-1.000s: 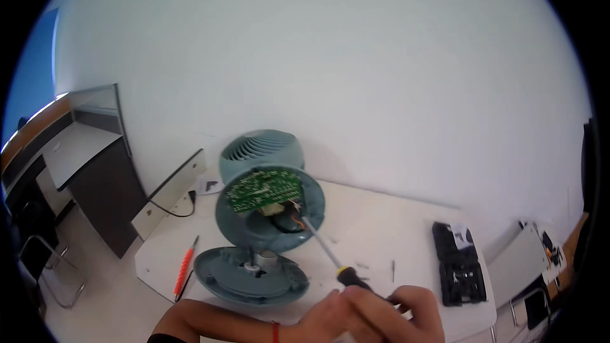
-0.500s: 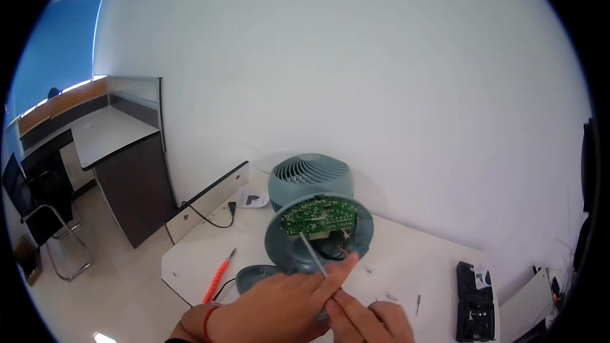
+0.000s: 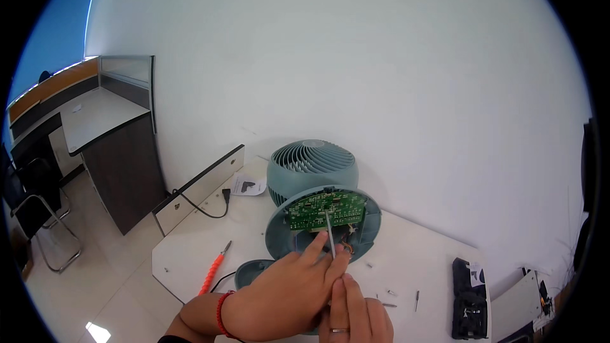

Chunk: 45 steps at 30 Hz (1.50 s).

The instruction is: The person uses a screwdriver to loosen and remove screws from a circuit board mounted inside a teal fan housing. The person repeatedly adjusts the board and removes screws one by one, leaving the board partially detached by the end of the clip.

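Observation:
A grey-green fan (image 3: 312,168) stands on the white table, its round base housing (image 3: 277,241) opened toward me. Inside it sits a green circuit board (image 3: 327,209), with wires (image 3: 347,246) below. The metal shaft of a screwdriver (image 3: 330,235) reaches up to the middle of the board. My left hand (image 3: 286,289), with a red bracelet, has its fingers closed around the shaft, the index finger stretched to the board's lower edge. My right hand (image 3: 356,314), wearing a ring, is closed at the lower end, where the handle is hidden. Beneath my left wrist lies a grey-green cover piece (image 3: 251,271).
An orange-handled screwdriver (image 3: 214,271) lies on the left of the table (image 3: 413,241). A plug and cord (image 3: 224,200) and a paper leaflet (image 3: 248,185) are behind it. Screws and bits (image 3: 417,300) lie at right, near a black tool case (image 3: 469,308). The wall rises behind.
The shaft's tip has gone from the board's lower left edge to its middle, and the shaft now stands more upright. My left index finger now points up to the board. The view has shifted slightly.

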### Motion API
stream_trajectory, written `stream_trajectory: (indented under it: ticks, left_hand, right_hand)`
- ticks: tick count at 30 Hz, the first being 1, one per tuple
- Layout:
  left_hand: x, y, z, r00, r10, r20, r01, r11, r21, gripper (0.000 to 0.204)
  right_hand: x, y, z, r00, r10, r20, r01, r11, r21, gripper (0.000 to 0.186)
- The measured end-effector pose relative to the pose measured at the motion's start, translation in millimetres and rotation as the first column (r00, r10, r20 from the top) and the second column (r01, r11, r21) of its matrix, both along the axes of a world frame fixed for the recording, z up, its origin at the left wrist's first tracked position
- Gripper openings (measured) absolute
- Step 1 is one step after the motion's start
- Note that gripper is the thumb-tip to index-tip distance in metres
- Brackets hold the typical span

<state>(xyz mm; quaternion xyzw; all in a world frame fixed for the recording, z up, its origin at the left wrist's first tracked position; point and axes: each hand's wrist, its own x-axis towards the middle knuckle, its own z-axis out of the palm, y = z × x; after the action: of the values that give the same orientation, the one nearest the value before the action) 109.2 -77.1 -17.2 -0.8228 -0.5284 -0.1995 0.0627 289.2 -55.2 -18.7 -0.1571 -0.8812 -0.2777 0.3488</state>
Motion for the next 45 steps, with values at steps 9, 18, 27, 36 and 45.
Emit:
stream_trajectory:
  ticks: [9, 18, 27, 36, 45]
  left_hand:
    - [-4, 3, -1, 1.0, -0.005, -0.029, 0.003, 0.998, -0.069, 0.036]
    - [-3, 3, -1, 1.0, 0.016, -0.004, -0.016, 0.994, -0.109, 0.034]
    - [4, -2, 9, 0.999, 0.021, 0.035, -0.017, 0.995, -0.101, 0.032]
    - [3, 3, -1, 0.998, 0.047, -0.042, -0.05, 0.997, -0.067, 0.031]
    - [3, 3, 2, 0.998, 0.051, -0.021, -0.053, 0.994, -0.093, 0.037]
  right_hand:
    - [-4, 7, -4, 0.996, 0.041, -0.079, -0.045, 0.998, -0.049, 0.037]
    - [-1, 7, -8, 0.996, 0.027, -0.08, -0.031, 0.998, -0.05, 0.039]
    - [5, 4, -9, 1.0, 0.001, -0.025, -0.002, 0.999, -0.036, 0.043]
    - [4, 5, -13, 0.998, -0.01, -0.061, 0.004, 0.996, -0.088, 0.048]
    - [1, 14, -18, 0.982, 0.078, -0.175, -0.116, 0.968, -0.222, 0.051]
